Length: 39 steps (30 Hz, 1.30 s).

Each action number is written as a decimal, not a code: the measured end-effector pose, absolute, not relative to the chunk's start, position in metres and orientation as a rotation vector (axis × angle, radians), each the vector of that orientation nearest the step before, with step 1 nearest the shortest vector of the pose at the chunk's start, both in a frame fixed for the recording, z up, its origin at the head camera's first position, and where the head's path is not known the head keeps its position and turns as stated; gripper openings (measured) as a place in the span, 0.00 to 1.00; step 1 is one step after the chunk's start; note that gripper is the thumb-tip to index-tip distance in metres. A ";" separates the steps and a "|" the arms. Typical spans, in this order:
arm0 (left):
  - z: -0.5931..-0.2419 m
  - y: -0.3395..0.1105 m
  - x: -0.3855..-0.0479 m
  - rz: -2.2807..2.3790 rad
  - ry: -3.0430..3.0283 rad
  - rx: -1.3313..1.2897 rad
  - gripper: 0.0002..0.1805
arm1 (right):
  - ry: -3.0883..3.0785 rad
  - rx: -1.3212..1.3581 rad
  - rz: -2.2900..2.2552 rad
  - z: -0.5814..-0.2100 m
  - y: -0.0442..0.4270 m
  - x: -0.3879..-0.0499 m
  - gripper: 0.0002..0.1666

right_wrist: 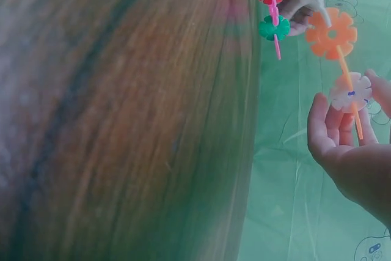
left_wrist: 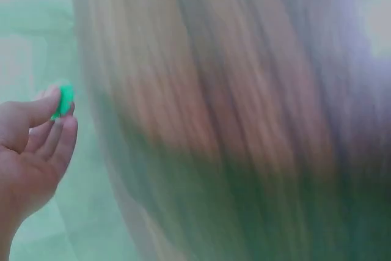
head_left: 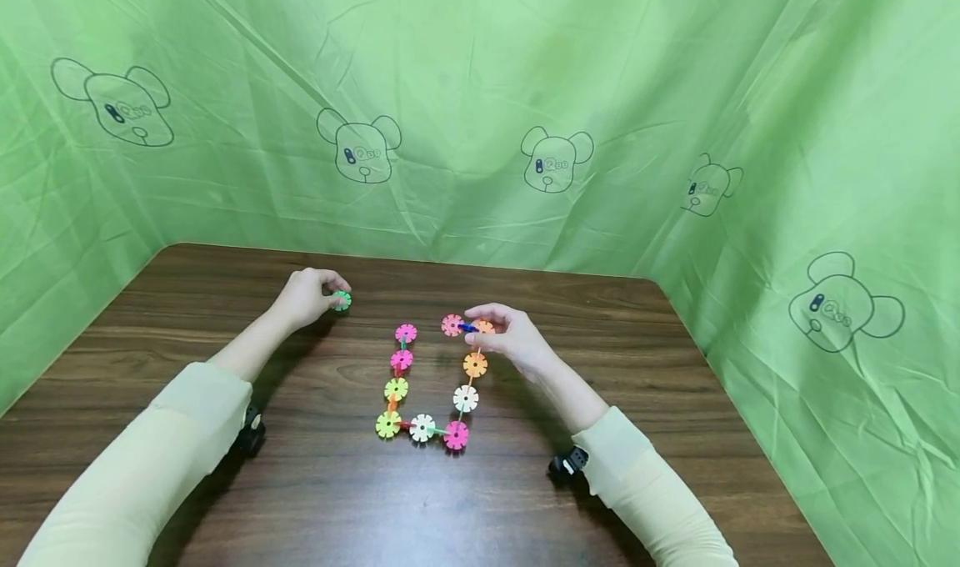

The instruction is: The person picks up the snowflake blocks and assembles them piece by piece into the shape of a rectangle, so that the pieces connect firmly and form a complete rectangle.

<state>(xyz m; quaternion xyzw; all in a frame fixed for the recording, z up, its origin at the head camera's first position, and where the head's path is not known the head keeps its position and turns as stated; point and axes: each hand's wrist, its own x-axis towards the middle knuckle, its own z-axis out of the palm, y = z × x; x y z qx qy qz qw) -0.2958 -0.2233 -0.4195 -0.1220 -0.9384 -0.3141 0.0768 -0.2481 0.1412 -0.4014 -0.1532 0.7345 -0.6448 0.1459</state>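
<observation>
Near the far left of the table, my left hand [head_left: 306, 298] pinches a green snowflake disc [head_left: 342, 301] between thumb and fingers. The left wrist view shows this green disc [left_wrist: 66, 101] edge-on at the fingertips. A U-shaped chain of slotted plastic snowflake discs [head_left: 422, 428] lies at mid-table, in pink, yellow, white and orange, linked by discs set edge-on. At its far right end, my right hand [head_left: 517, 342] grips the chain around a blue edge-on disc [head_left: 467, 328], partly covering an orange disc [head_left: 486, 328]. The right wrist view has its fingers about a pale disc [right_wrist: 349, 93].
Brown wood-grain table [head_left: 495, 509] carries the chain. A green curtain [head_left: 457, 75] with bear-head outlines hangs behind it and at both sides. Dark wrist devices [head_left: 567, 464] sit below both sleeves. Much of both wrist views is blurred.
</observation>
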 end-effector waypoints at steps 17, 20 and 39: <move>-0.386 -0.167 -0.254 -1.103 -2.618 -0.428 0.05 | 2.213 -0.537 -1.771 -0.399 0.138 -0.246 0.32; -0.383 -0.157 -0.247 -1.124 -2.595 -0.438 0.05 | 2.276 -0.556 -1.741 -0.399 0.137 -0.246 0.31; -0.394 -0.105 -0.228 -1.345 -2.504 -0.519 0.05 | 2.527 -0.714 -1.628 -0.404 0.130 -0.249 0.22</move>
